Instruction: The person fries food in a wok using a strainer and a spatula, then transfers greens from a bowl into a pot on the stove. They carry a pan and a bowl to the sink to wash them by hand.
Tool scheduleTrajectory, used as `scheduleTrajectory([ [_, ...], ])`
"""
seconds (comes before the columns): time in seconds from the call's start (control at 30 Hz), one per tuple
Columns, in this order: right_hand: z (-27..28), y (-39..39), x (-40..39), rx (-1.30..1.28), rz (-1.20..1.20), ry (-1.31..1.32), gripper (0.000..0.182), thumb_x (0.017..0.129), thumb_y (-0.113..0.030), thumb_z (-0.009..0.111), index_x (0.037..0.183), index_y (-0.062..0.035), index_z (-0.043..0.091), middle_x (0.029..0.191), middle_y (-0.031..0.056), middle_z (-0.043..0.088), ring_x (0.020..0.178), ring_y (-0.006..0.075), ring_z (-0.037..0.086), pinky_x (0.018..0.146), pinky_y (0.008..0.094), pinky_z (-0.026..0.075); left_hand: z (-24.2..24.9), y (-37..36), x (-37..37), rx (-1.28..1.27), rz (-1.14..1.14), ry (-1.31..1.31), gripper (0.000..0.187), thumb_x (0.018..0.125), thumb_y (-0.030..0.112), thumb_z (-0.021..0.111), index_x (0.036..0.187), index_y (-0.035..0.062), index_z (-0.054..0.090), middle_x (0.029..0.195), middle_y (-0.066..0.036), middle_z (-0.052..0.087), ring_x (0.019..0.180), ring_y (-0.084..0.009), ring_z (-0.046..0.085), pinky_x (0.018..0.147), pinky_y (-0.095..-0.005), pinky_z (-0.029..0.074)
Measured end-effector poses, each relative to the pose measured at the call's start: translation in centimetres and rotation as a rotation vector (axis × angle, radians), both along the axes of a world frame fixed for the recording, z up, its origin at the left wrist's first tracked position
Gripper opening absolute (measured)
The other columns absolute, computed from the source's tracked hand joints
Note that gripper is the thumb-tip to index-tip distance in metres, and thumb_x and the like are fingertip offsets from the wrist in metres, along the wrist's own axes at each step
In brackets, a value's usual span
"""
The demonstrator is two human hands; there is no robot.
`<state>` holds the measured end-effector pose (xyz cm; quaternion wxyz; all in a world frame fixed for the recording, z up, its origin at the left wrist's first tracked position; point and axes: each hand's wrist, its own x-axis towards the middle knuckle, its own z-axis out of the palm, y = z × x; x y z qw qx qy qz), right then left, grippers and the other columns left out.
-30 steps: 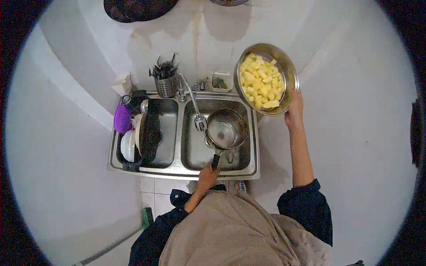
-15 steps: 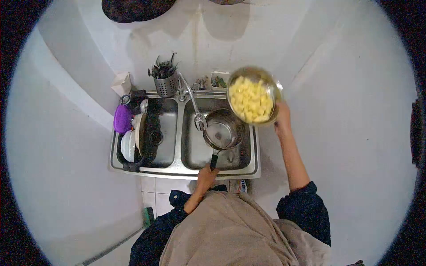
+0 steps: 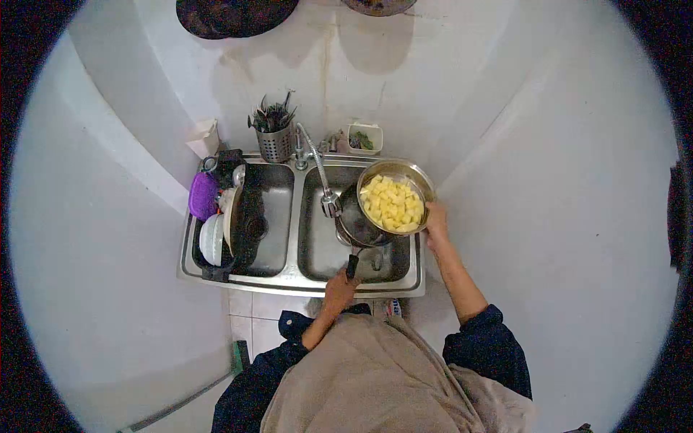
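Note:
My right hand [image 3: 435,220] grips the rim of a steel bowl [image 3: 422,178] filled with yellow cut potato pieces [image 3: 390,203]. The bowl hangs low over the right basin of the double sink [image 3: 303,278], partly covering a steel saucepan [image 3: 354,220] underneath. My left hand [image 3: 339,287] is closed on the saucepan's black handle [image 3: 351,266] at the sink's front edge. The faucet spout [image 3: 330,203] ends just left of the bowl.
The left basin holds a black pan [image 3: 247,216], white plates [image 3: 211,239] and a purple lid [image 3: 202,195]. A metal cutlery holder [image 3: 276,141] and a small white tray [image 3: 364,137] stand behind the sink. White walls close in on both sides.
My right hand has brought the bowl of potato pieces down and left, from high at the right to just over the saucepan. My left hand has stayed on the handle.

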<state>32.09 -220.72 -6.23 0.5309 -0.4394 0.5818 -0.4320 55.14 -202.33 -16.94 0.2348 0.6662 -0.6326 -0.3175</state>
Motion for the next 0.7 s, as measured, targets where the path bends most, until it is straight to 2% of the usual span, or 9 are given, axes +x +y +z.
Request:
scheduleTrajectory([
  [0.07, 4.4, 0.9, 1.1, -0.118, -0.145, -0.164, 0.033, 0.088, -0.024, 0.047, 0.11, 0.0007, 0.051, 0.099, 0.0079, 0.056, 0.085, 0.0158, 0.055, 0.071, 0.0311, 0.047, -1.1, 0.4, 0.0, 0.008, -0.018, 0.037, 0.043, 0.081, 0.035, 0.059, 0.099, -0.004, 0.053, 0.083, -0.023, 0.058, 0.083, -0.0428, 0.056, 0.074, -0.0503, 0.043],
  [0.17, 11.6, -0.5, 0.1, -0.292, -0.131, -0.252, 0.029, 0.09, -0.023, 0.047, 0.106, 0.0013, 0.05, 0.095, 0.006, 0.057, 0.081, 0.0148, 0.057, 0.069, 0.0294, 0.048, 1.9, 0.6, -0.5, 0.107, 0.064, 0.17, 0.042, 0.081, 0.035, 0.059, 0.096, -0.0045, 0.053, 0.076, -0.023, 0.057, 0.079, -0.0423, 0.056, 0.071, -0.0497, 0.044],
  [0.3, 17.6, -0.5, 0.0, -0.463, -0.118, -0.339, 0.03, 0.09, -0.024, 0.047, 0.106, 0.0023, 0.049, 0.095, 0.0056, 0.057, 0.079, 0.0139, 0.058, 0.07, 0.0275, 0.049, 2.4, 0.1, -0.4, 0.103, 0.134, 0.122, 0.039, 0.08, 0.033, 0.06, 0.094, -0.0036, 0.055, 0.077, -0.024, 0.058, 0.077, -0.0427, 0.056, 0.069, -0.049, 0.044],
  [0.4, 14.7, 0.0, -0.2, -0.412, 0.012, -0.269, 0.03, 0.09, -0.023, 0.047, 0.107, 0.0013, 0.05, 0.097, 0.0072, 0.056, 0.084, 0.0156, 0.056, 0.074, 0.0297, 0.048, 2.9, 0.0, -0.2, 0.117, 0.055, 0.101, 0.039, 0.08, 0.032, 0.06, 0.097, -0.0034, 0.055, 0.084, -0.026, 0.059, 0.082, -0.0431, 0.057, 0.073, -0.0485, 0.044],
  [0.47, 8.9, 0.0, -0.1, -0.303, -0.093, -0.002, 0.029, 0.089, -0.022, 0.047, 0.106, -0.0002, 0.052, 0.102, 0.0094, 0.055, 0.093, 0.0179, 0.053, 0.078, 0.0311, 0.045, 2.9, 0.0, -0.2, 0.15, 0.059, 0.147, 0.04, 0.08, 0.032, 0.059, 0.098, -0.0035, 0.055, 0.088, -0.027, 0.06, 0.086, -0.0431, 0.057, 0.076, -0.048, 0.044],
  [0.5, 7.0, 0.6, 0.4, -0.258, -0.142, 0.062, 0.028, 0.088, -0.022, 0.047, 0.105, -0.0009, 0.054, 0.105, 0.0104, 0.054, 0.096, 0.019, 0.051, 0.08, 0.0317, 0.044, 2.9, -0.2, -0.3, 0.182, 0.103, 0.205, 0.041, 0.08, 0.032, 0.059, 0.098, -0.0037, 0.055, 0.089, -0.027, 0.06, 0.087, -0.0431, 0.057, 0.077, -0.0478, 0.045],
  [0.53, 6.2, 2.1, 1.7, -0.239, -0.189, -0.006, 0.028, 0.088, -0.022, 0.046, 0.105, -0.0015, 0.055, 0.107, 0.0112, 0.053, 0.1, 0.0198, 0.049, 0.081, 0.0321, 0.043, 2.9, -0.3, -0.3, 0.213, 0.145, 0.261, 0.041, 0.08, 0.033, 0.059, 0.098, -0.0038, 0.055, 0.091, -0.027, 0.06, 0.088, -0.043, 0.057, 0.078, -0.0476, 0.045],
  [0.63, -3.3, 0.4, -1.4, -0.152, -0.136, 0.327, 0.027, 0.087, -0.021, 0.045, 0.102, -0.0011, 0.056, 0.103, 0.0097, 0.056, 0.093, 0.0209, 0.053, 0.075, 0.0322, 0.044, 3.5, -0.7, -0.5, 0.222, 0.15, 0.152, 0.04, 0.08, 0.033, 0.059, 0.095, -0.0043, 0.056, 0.089, -0.028, 0.06, 0.087, -0.0431, 0.057, 0.077, -0.0477, 0.045],
  [0.7, -2.5, -1.1, -2.4, -0.245, -0.047, 0.525, 0.027, 0.087, -0.02, 0.045, 0.1, -0.0002, 0.056, 0.098, 0.0096, 0.057, 0.087, 0.0206, 0.055, 0.072, 0.0323, 0.045, 3.0, -0.7, -0.5, 0.188, 0.153, 0.148, 0.041, 0.08, 0.034, 0.059, 0.095, -0.0043, 0.056, 0.087, -0.028, 0.06, 0.086, -0.0432, 0.057, 0.076, -0.0481, 0.044],
])
